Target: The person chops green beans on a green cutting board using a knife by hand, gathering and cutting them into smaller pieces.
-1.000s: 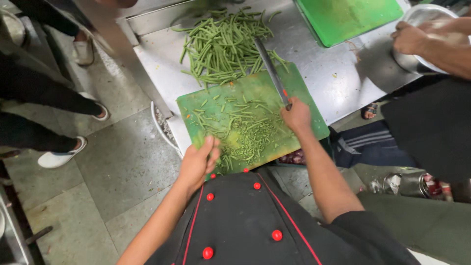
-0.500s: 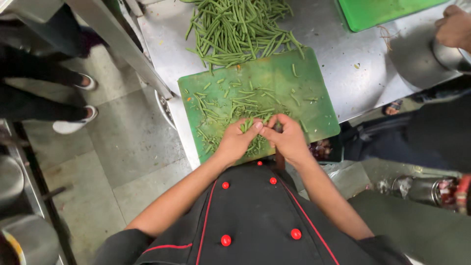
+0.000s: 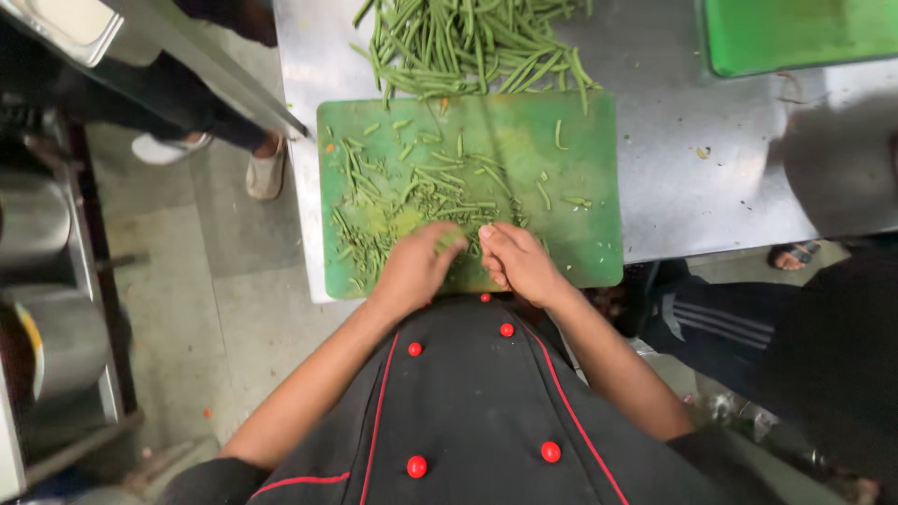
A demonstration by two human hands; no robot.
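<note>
Left hand [image 3: 416,271]: centre of frame, at the near edge of the green cutting board [image 3: 580,252], fingers curled down over a small clump of cut green beans [image 3: 402,201] (some pieces pressed beneath the fingertips; firmness of hold cannot be told). Right hand [image 3: 519,264]: just beside the left, almost touching it, fingers folded inward and thumb raised toward the top of the frame; contents of the fist hidden, so cannot tell whether anything is gripped.

Cut green beans: scattered across the left and middle of the board, thickest just above the two hands, thinner toward the right.

Whole green beans [image 3: 468,42]: loose pile at upper centre of frame, on the steel table [image 3: 711,187], lower strands overlapping the far edge of the board.

Second green board [image 3: 795,33]: upper right corner, well apart from the hands.

Black jacket with red buttons and red piping [image 3: 468,402]: lower centre, directly below both forearms.

Another person's feet in light shoes [image 3: 267,168]: on the floor, left of the table (upper left of frame).

Metal containers [image 3: 37,281]: left edge.
</note>
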